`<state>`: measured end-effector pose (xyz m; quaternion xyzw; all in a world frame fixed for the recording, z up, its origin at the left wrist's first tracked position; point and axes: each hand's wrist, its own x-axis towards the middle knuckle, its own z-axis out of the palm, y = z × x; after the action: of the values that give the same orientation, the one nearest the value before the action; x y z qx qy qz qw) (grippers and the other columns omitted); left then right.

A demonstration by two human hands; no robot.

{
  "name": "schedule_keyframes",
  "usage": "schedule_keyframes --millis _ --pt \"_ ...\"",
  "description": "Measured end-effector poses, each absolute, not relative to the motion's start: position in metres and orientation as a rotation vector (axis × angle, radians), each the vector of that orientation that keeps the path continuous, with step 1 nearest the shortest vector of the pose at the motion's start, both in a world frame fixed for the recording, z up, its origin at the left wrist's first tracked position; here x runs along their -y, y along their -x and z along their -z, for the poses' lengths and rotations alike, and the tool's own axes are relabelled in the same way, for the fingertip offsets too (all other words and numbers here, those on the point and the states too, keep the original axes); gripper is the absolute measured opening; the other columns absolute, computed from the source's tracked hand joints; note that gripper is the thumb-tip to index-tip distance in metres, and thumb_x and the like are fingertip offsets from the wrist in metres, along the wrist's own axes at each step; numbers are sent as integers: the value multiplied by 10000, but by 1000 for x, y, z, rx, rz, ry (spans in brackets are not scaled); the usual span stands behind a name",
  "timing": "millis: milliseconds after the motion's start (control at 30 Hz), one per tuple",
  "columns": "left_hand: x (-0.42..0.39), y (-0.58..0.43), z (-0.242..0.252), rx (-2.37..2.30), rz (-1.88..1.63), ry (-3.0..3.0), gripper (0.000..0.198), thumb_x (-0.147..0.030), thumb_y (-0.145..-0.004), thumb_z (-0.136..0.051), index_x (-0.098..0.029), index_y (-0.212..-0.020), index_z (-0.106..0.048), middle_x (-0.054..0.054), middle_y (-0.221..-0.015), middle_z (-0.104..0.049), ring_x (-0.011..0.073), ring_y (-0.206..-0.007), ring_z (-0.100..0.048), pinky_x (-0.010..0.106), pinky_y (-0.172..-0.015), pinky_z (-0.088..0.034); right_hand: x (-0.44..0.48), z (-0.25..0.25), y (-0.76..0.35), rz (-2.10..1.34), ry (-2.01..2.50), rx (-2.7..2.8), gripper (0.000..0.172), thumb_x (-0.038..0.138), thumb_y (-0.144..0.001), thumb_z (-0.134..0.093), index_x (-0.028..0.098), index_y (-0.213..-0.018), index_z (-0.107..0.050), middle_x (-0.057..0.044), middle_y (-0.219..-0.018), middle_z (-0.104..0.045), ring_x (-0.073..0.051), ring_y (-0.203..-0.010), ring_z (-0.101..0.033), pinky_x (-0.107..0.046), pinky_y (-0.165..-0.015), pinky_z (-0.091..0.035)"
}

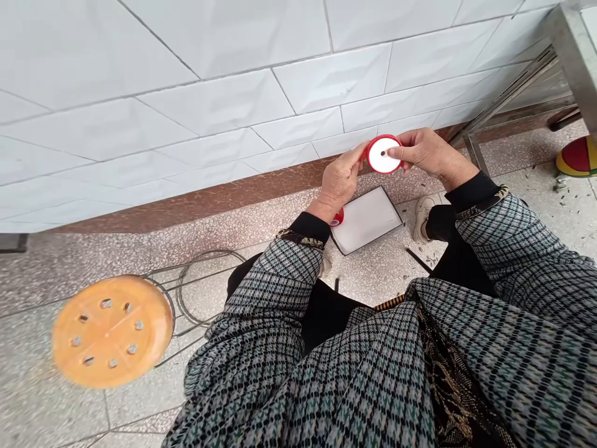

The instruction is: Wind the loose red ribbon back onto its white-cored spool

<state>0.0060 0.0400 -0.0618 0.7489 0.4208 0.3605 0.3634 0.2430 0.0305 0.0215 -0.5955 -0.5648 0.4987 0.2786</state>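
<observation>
Nearest: checked coat (364, 373) w/ black cuffs, both forearms reaching out over the floor. Past the cuffs, both hands are up in front, on one red-rimmed white disc (383, 165), poss. a tape spool, w/ small dark center hole. L hand (339, 177): fingers curled nearly closed, tips at disc's L edge; can't tell where its thumb sits. R hand (423, 152): pinch grip, thumb flat on white face by the hole, fingers behind R edge.

Handling (my guess): light, fairly stiff, not fragile; smooth face may slip a bit under thumb. Best hold = rim, opp. sides, or thumb on face + fingers behind.

Below, on floor: white tray (368, 221) w/ dark edge; red round item (338, 216) at its L corner, partly hidden by L wrist, can't ID. Pale shoe (422, 219) just R of tray. Orange-seated stool (112, 330) off L. Small dark bits scattered R. Far: white tiled wall (242, 106); metal frame (569, 56) upper R, red-yellow rounded obj. (578, 157) below it.
</observation>
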Motion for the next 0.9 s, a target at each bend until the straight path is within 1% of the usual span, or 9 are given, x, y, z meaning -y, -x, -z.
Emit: schedule_keyframes --millis 67,133,233,300,400,533,633,767,900 --pt "-33 -10 61 -1114 -891 -1952 533 -440 -1092 -569 -279 -1595 -638 123 -1419 -788 305 -1367 -714 500 -1186 -569 -32 -15 -242 -1361 1605 1465 338 458 -864 -952 185 -1000 -806 -15 -629 -649 -200 -637 -674 -334 -561 -585" --pt "-26 -15 61 -1147 -831 -1969 652 -443 -1047 -637 -256 -1666 -557 151 -1495 -752 342 -1408 -696 518 -1201 -566 -33 -9 -239 -1382 1616 1403 365 482 -867 -945 182 -1021 -807 -18 -628 -656 -202 -623 -683 -332 -543 -590" --pt "-20 -20 62 -1184 -798 -1968 820 -439 -965 -761 -246 -1711 -481 163 -1457 -769 367 -1361 -721 511 -1158 -595 -33 -2 -234 -1428 1628 1287 363 512 -889 -923 188 -1003 -806 -19 -610 -656 -194 -584 -672 -331 -526 -605" --pt "-19 -22 64 -1205 -817 -1970 844 -456 -944 -793 -250 -1701 -482 162 -1442 -777 362 -1319 -738 497 -1128 -611 -33 -1 -230 -1463 1620 1212 341 500 -895 -924 191 -968 -799 -14 -596 -652 -174 -548 -645 -320 -521 -610" --pt "-20 -21 66 -1261 -881 -1980 793 -527 -971 -758 -238 -1668 -512 172 -1458 -766 356 -1313 -738 485 -1114 -617 -33 -3 -226 -1468 1624 1150 318 459 -891 -940 183 -941 -791 3 -569 -641 -137 -492 -594 -271 -476 -575" --pt "-26 -14 65 -1305 -899 -2047 685 -605 -1020 -663 -226 -1586 -592 166 -1386 -790 342 -1339 -731 464 -1113 -616 -34 -12 -224 -1437 1661 1144 260 370 -907 -936 162 -899 -780 6 -545 -631 -107 -450 -552 -219 -418 -481" --pt "-32 -6 61 -1304 -850 -2133 534 -539 -1060 -603 -241 -1499 -667 137 -1341 -797 310 -1294 -744 443 -1089 -621 -33 -22 -225 -1428 1693 1184 207 292 -914 -923 148 -873 -780 -1 -531 -623 -104 -447 -532 -219 -406 -437" --pt "-35 0 54 -1390 -827 -2173 358 -396 -1084 -572 -262 -1363 -752 114 -1262 -794 273 -1160 -760 403 -995 -632 -30 -31 -226 -1445 1712 1246 157 233 -917 -901 135 -863 -791 -6 -523 -614 -109 -466 -527 -231 -432 -443" --pt "-36 0 53 -1455 -839 -2141 326 -396 -1130 -509 -241 -1211 -784 117 -1194 -777 237 -1031 -758 387 -942 -624 -30 -30 -225 -1459 1723 1257 153 227 -921 -892 130 -853 -795 -12 -532 -619 -110 -469 -528 -244 -447 -451"
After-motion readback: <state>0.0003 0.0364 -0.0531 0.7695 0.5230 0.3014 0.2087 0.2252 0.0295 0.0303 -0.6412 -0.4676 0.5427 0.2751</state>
